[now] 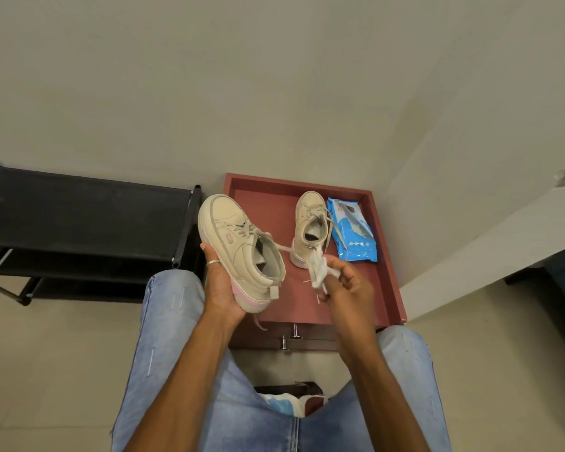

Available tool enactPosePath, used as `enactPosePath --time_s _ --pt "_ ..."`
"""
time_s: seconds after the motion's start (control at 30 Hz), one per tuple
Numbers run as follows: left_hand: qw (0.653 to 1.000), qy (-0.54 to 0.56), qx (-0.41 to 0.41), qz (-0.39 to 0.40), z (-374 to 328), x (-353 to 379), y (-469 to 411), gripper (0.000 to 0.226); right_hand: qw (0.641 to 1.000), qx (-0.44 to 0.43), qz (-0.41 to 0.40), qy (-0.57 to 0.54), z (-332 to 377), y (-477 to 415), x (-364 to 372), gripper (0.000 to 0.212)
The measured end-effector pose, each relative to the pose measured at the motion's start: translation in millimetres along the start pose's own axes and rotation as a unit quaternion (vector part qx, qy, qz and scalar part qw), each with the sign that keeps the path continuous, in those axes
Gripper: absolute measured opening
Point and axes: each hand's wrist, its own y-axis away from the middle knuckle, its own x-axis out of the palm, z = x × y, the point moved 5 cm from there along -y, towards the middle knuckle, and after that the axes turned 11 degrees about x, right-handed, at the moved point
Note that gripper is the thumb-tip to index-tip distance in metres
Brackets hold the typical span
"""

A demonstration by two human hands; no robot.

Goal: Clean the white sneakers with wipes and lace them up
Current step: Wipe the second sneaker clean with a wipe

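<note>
left hand (221, 285) cupping sneaker (238, 246) from below, right hand (348, 285) pinching crumpled wipe (318, 269), second sneaker (310, 226) beside wipes pack (351, 233) on red surface (268, 197), black shoe rack (85, 207) left

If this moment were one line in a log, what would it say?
task: sneaker cleaning | left hand: holds sneaker | right hand: pinches wipe | red tray: second sneaker, wipes pack

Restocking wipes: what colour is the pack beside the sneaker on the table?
The wipes pack is blue with white print; head view shows it.

shoe rack (79, 216) cut off left, wipe (320, 272) blurred
</note>
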Motion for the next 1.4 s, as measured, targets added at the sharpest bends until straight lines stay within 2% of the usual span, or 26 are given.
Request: enactPosePath --time_s 0.13,0.27,0.33,0.5,0.6,0.73,0.83,0.97,1.1,1.2,1.3,1.4 --pt "0.999 -0.029 0.001 0.027 0.3 3.3 3.7 0.078 0.99 -0.114 -0.069 0.038 31.7 1.0 3.2 0.033" --pt "0.998 -0.046 -0.005 0.052 -2.8 6.7 8.7 0.077 0.962 -0.214 -0.149 0.084 46.3 11.0 6.1 0.026" --pt "0.997 -0.045 -0.014 0.061 -3.5 11.3 11.7 0.073 0.951 -0.222 -0.183 0.115 42.2 13.1 4.6 0.027" --pt "0.994 -0.04 -0.05 0.09 -3.3 19.3 18.6 0.081 0.956 -0.155 -0.234 0.089 35.1 7.5 -19.2 0.026" --pt "0.993 -0.027 -0.068 0.098 -4.3 24.3 23.0 0.083 0.959 -0.146 -0.209 0.122 36.6 12.9 -16.8 0.027" --pt "0.991 -0.047 -0.08 0.099 -6.2 30.3 30.9 0.077 0.972 -0.1 -0.073 0.198 22.7 8.4 10.8 0.019" --pt "0.987 -0.1 -0.068 0.108 -9.3 36.2 36.6 0.075 0.951 -0.101 -0.011 0.294 16.0 3.9 29.5 0.037" --pt "0.986 -0.113 -0.081 0.092 -8.0 31.4 35.8 0.074 0.904 -0.138 0.006 0.406 12.8 2.6 37.7 0.036" --pt "0.976 -0.187 -0.071 0.085 -4.9 29.1 33.9 0.074 0.893 -0.147 -0.029 0.424 1.4 -8.9 39.0 0.045" --pt "0.942 -0.333 -0.022 0.042 -3.9 19.6 28.3 0.066 0.901 -0.146 -0.063 0.404 -3.0 -14.0 35.7 0.047" --pt "0.87 -0.49 0.052 0.005 -7.9 10.9 23.1 0.064 0.896 -0.132 -0.068 0.418 -8.2 -19.3 38.7 0.041" --pt "0.829 -0.55 0.096 0.019 -11.1 16.2 22.1 0.067 0.887 -0.127 -0.082 0.437 -8.8 -26.8 46.2 0.038"
